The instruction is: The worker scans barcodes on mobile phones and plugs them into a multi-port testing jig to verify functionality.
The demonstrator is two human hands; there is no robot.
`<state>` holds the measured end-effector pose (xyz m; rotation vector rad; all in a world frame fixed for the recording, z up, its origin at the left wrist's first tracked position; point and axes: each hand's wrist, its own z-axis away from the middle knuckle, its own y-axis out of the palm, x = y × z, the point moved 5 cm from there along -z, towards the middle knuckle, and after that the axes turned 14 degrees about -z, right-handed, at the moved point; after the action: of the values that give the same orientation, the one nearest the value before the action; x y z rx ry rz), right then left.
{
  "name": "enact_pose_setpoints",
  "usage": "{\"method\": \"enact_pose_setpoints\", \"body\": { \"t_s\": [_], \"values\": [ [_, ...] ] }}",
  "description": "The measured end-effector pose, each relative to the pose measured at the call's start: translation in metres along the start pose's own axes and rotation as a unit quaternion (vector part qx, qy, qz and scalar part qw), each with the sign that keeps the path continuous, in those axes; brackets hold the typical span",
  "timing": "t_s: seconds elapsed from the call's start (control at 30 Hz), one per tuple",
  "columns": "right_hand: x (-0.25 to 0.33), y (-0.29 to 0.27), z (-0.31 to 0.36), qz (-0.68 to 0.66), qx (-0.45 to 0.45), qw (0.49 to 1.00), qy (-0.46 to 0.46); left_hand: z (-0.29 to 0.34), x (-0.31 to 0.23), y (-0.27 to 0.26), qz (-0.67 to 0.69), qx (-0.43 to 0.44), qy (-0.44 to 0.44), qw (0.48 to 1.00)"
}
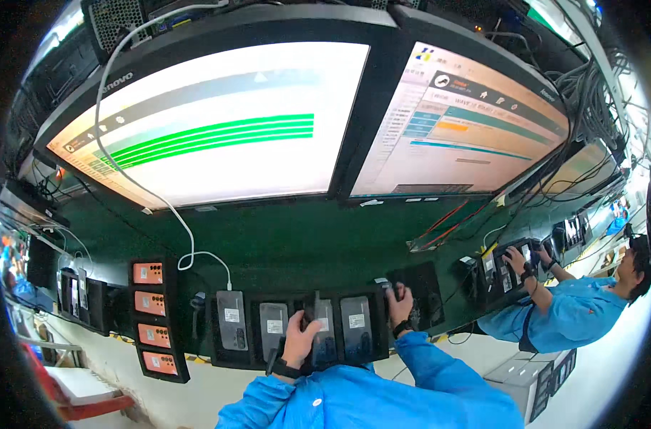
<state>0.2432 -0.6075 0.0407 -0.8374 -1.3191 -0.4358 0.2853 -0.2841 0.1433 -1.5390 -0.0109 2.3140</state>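
Observation:
My left hand [301, 340] is closed on a dark, slim object [313, 305], seen nearly edge-on and too dark to name. It is over a black tray [254, 354] with grey phones lying in its slots. A white cable is plugged into the top of the leftmost phone [232, 332]; beside it lie a second phone [273, 327], a third phone [326, 327] partly behind my left hand, and a fourth phone [355, 329]. My right hand [401, 309] curls its fingers at the tray's right end, around something small and dark that I cannot make out.
Two large monitors [218, 129] stand behind the green mat [297, 239]. Left of the tray is a black rack [169, 314] of orange-pink panels. A black pad [420, 282] lies on the right. Farther right, a co-worker [565, 314] in blue handles phones at another tray.

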Motion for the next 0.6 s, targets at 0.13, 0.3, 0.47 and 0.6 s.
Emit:
{"method": "enact_pose_setpoints", "body": {
  "t_s": [0.13, 0.3, 0.47, 0.6],
  "values": [
    [0.108, 0.011, 0.000, -0.279, -0.027, 0.960, -0.012, -0.003, -0.039, 0.003, 0.149, 0.087, -0.089, 0.981],
    [0.193, 0.071, 0.043, -0.453, 0.322, 0.825, 0.101, -0.006, -0.032, 0.011, 0.138, 0.049, -0.061, 0.987],
    [0.214, 0.086, 0.070, -0.196, 0.394, 0.898, -0.029, 0.021, -0.031, -0.012, 0.185, 0.199, 0.069, 0.960],
    [0.224, 0.087, 0.081, -0.153, 0.377, 0.911, -0.069, 0.039, -0.039, -0.022, 0.184, 0.233, 0.096, 0.950]
  ]
}}
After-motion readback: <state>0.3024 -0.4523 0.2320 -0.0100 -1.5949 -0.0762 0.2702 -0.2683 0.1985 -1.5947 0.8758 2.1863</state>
